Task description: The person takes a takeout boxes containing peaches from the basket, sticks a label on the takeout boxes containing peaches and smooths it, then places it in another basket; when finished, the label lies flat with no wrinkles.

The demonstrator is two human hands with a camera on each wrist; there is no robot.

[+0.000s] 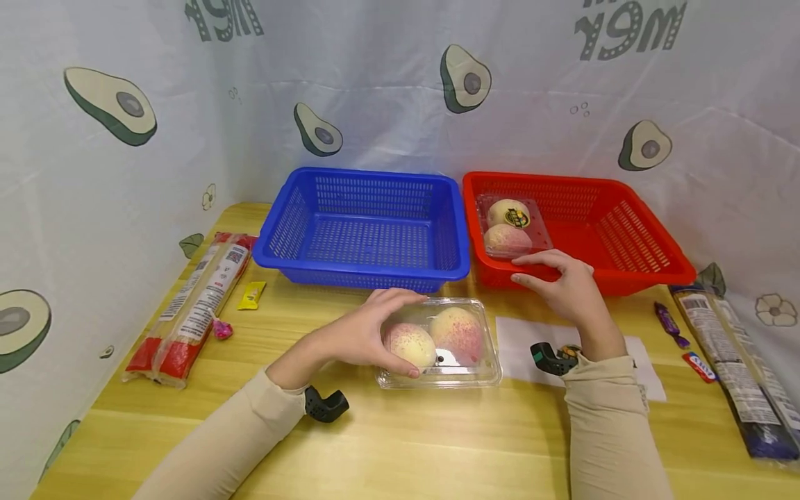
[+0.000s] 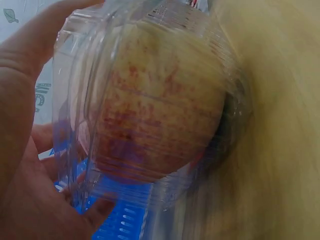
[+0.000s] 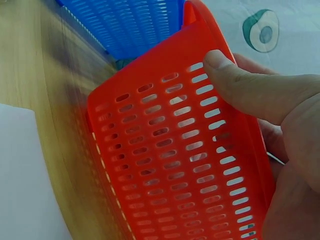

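Note:
A clear plastic box (image 1: pixel 459 378) with two blushed, yellowish-pink peaches sits on the table in front of the baskets. My left hand (image 1: pixel 369 330) grips its left end, thumb at the near side and fingers across the far side. In the left wrist view one peach (image 2: pixel 160 100) shows through the plastic. At the front rim of the red basket (image 1: pixel 625 274), my right hand (image 1: pixel 565 288) holds the edge. The right wrist view has the thumb (image 3: pixel 235 80) on the outer wall and the fingers behind the rim. Inside that basket, at its left, lies another peach box (image 1: pixel 509 232).
A blue basket (image 1: pixel 369 239) stands left of the red one. Red-ended packets (image 1: pixel 194 312), a yellow sweet (image 1: pixel 252 295) and a pink sweet (image 1: pixel 221 328) lie at left. White paper (image 1: pixel 519 347) is under my right wrist. Dark packets (image 1: pixel 731 361) and wrapped sweets (image 1: pixel 671 325) lie at right.

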